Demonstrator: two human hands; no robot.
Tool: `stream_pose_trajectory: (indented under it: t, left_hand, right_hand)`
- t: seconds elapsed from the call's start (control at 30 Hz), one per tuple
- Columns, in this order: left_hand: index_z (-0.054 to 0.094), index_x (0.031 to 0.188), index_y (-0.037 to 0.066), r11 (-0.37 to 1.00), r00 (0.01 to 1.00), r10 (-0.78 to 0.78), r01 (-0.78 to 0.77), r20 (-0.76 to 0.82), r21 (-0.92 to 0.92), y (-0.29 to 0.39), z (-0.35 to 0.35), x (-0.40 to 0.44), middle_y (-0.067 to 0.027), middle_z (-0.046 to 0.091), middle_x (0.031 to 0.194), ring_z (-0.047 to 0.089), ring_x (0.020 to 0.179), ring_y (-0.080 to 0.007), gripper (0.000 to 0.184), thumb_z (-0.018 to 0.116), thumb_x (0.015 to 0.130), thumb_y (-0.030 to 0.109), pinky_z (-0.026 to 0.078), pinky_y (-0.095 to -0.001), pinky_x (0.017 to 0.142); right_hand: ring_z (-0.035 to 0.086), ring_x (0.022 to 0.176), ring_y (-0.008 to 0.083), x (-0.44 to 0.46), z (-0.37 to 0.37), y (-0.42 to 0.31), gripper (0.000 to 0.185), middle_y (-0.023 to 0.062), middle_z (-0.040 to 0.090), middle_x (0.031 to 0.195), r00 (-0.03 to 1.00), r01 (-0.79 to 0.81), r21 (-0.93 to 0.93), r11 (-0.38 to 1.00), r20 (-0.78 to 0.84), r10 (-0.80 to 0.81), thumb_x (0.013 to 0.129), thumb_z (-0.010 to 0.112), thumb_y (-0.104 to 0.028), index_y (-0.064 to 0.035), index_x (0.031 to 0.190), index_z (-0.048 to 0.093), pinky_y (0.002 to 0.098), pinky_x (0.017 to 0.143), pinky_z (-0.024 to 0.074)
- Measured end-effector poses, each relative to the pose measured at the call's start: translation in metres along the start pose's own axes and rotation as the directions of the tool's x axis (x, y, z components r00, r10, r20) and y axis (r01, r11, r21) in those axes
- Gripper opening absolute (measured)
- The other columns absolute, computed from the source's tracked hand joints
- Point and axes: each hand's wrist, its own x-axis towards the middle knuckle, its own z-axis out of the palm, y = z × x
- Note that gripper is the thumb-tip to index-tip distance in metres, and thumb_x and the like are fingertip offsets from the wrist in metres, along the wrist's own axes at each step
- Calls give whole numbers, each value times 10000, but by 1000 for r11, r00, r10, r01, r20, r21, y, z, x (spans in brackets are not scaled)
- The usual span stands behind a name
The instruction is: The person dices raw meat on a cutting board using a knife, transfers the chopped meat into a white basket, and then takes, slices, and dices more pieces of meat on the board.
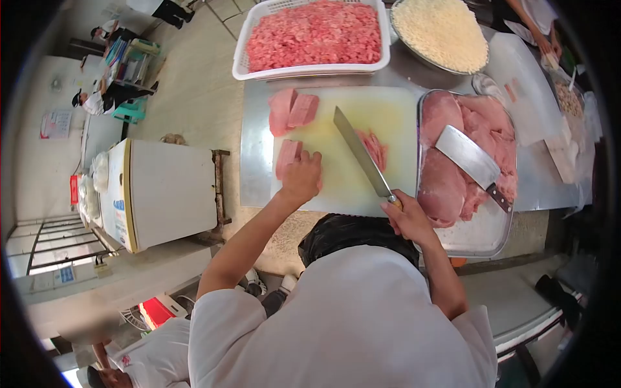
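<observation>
My left hand (303, 178) rests on the cutting board (336, 184) with its fingers curled over a block of raw pink meat (287, 158). In my right hand (409, 218) is the handle of a long kitchen knife (361, 150), its blade pointing away from me and slanting left across the board. Just right of the blade lies a small heap of sliced meat strips (375, 147). Two more pieces of meat, a paler one (281, 113) and a redder one (303, 110), sit near the board's far left corner.
A white basket of ground meat (240, 61) stands behind the board, beside a bowl of pale chopped food (440, 35). To the right, a metal tray (482, 246) holds large meat cuts with a cleaver (469, 155) on top. Other people are nearby; a white chest freezer (171, 191) stands left.
</observation>
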Motion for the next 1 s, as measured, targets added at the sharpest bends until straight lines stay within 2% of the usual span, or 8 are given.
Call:
stream_pose_trajectory:
  t: [0.1,0.17,0.3,0.33,0.43,0.57,0.7,1.0]
  left_hand:
    - [613,1081,37,998,992,70,-70,101,-3,7,3,0,-199,696,1019,713,953,-404,310,732,795,45,605,-467,766]
    - [637,1104,18,946,996,27,2,83,-325,13,3,10,-197,709,998,729,936,-380,309,746,817,48,603,-433,780]
    - [656,1190,-13,513,986,-168,78,-11,-855,40,10,43,-178,708,975,744,872,-297,373,796,857,79,591,-377,782]
    - [638,1247,-16,498,983,-182,112,22,-860,42,20,53,-146,678,921,716,838,-227,459,842,863,133,581,-358,770]
    - [617,1233,-24,771,951,-236,59,-199,-634,44,30,48,-145,672,923,705,799,-226,455,843,868,126,572,-360,729]
    - [609,1186,7,743,965,-181,8,-190,-670,51,26,29,-138,634,986,665,897,-312,388,802,861,93,534,-443,759]
    - [618,1150,61,897,922,16,-184,-387,-401,46,40,35,-130,591,1035,585,995,-362,307,716,860,74,473,-509,811]
    - [624,1079,63,933,931,118,-223,-346,-282,37,38,51,-144,599,990,559,966,-363,297,642,788,9,411,-488,822]
  right_hand:
    - [515,500,100,-1,2,3,444,11,542,667,1000,3,19,1000,-21,-3,1039,680,-303,28,1328,619,285,459,420]
    - [514,503,97,-3,4,2,439,8,538,674,999,17,23,1000,-42,-16,1040,680,-308,23,1324,624,285,460,423]
    - [543,540,121,-3,1,3,466,30,563,712,994,62,-27,998,-88,-64,1039,676,-342,28,1318,624,308,489,445]
    - [565,564,149,-3,0,-1,479,50,578,721,994,49,-53,997,-93,-54,1040,670,-356,33,1315,621,328,518,465]
    - [618,661,250,-1,-1,7,511,124,615,755,982,109,-203,973,-133,-138,1046,639,-397,47,1298,617,396,645,506]
    - [650,798,373,1,-4,1,522,208,638,792,990,54,-259,964,-114,-86,1051,606,-433,41,1270,626,454,799,511]
    - [687,846,407,-18,-1,-31,482,232,667,817,983,-28,-359,933,-178,-39,1056,598,-423,24,1229,645,466,778,522]
    - [696,869,490,7,32,-22,464,285,701,865,960,83,-457,885,-201,-194,1070,562,-421,9,1221,650,555,796,525]
